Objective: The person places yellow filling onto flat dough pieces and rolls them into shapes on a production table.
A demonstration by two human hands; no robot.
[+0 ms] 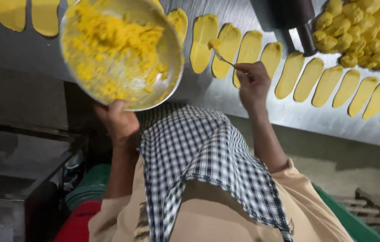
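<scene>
your left hand [117, 122] gripped filling bowl [121, 53] | right hand [253, 83] pinched loaded spoon [220, 53] | dough ovals [308, 79] right: none filled, bowl still well stocked

No packages, labels, signs or screens appear anywhere in this view, neither beside the hands nor beyond them on the desk.
</scene>
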